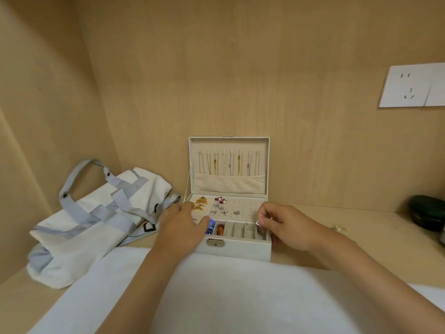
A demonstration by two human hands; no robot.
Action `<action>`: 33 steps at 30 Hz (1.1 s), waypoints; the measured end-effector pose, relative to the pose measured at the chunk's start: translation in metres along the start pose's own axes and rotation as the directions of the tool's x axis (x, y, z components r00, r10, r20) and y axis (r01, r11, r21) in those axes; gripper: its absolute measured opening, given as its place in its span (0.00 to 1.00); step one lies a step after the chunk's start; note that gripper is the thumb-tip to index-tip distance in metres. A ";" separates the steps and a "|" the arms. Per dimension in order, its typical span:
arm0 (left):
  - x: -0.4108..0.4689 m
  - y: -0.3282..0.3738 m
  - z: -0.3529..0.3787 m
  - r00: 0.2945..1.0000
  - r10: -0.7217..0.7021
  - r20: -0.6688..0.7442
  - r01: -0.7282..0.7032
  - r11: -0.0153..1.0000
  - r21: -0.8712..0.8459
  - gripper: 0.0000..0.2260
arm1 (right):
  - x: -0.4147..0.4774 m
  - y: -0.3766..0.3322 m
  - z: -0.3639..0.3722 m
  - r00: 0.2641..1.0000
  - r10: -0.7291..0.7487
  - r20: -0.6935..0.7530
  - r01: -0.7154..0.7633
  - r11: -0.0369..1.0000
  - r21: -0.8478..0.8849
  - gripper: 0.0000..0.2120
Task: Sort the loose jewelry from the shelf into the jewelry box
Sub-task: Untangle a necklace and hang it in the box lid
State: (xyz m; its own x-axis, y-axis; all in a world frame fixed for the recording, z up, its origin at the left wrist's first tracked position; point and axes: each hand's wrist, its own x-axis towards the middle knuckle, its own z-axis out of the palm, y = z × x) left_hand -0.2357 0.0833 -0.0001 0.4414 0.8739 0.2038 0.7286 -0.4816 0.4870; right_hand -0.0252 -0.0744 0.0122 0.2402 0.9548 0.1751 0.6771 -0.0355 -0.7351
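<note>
A white jewelry box (240, 249) stands open on the wooden shelf, its lid upright with several chains hanging inside. Gold pieces (201, 203), red and pearl studs (220, 200) and silver earrings (221, 209) lie in its earring tray. A blue ring (212, 225) and an amber ring (220, 230) sit in the front ring slots. My left hand (183, 227) rests on the box's left front corner, fingers spread. My right hand (286, 225) pinches a small silver ring (258, 222) over the rightmost ring slot.
A white and grey tote bag (96, 220) lies left of the box. A small loose piece of jewelry (339, 229) lies on the shelf to the right, near a dark green case (428, 213). A white cloth (228, 297) covers the front. A wall socket (409, 86) is at the upper right.
</note>
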 end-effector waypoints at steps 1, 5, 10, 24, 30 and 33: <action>-0.002 0.004 0.001 1.000 0.004 0.005 -0.003 1.000 -0.014 0.26 | -0.004 0.002 -0.005 1.000 0.019 0.002 -0.019 1.000 0.010 0.07; -0.004 0.018 0.002 0.999 0.031 -0.024 -0.029 0.997 0.065 0.25 | -0.013 0.008 -0.021 0.993 0.116 0.029 -0.119 0.979 0.166 0.07; -0.002 0.048 0.009 0.954 0.248 -0.170 -0.223 0.963 0.149 0.20 | -0.014 -0.001 -0.044 0.991 0.107 -0.076 -0.083 0.959 0.273 0.06; -0.002 0.081 0.051 0.795 0.599 0.093 -0.567 0.789 -0.236 0.06 | -0.003 -0.013 -0.050 0.980 0.061 -0.192 0.003 0.949 0.315 0.03; -0.002 0.076 0.053 0.787 0.611 0.091 -0.580 0.782 -0.229 0.08 | -0.008 -0.001 -0.039 0.995 0.084 -0.046 -0.090 0.987 -0.130 0.02; -0.003 0.074 0.056 0.776 0.626 0.080 -0.598 0.770 -0.223 0.08 | -0.007 0.001 -0.035 0.998 0.068 -0.010 -0.068 0.953 -0.296 0.02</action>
State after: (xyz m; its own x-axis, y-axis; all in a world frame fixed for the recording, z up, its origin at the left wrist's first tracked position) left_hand -0.1537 0.0415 -0.0118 0.8403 0.3714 0.3950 0.1804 -0.8786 0.4422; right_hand -0.0026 -0.0916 0.0330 0.2928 0.9472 0.1307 0.8345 -0.1864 -0.5185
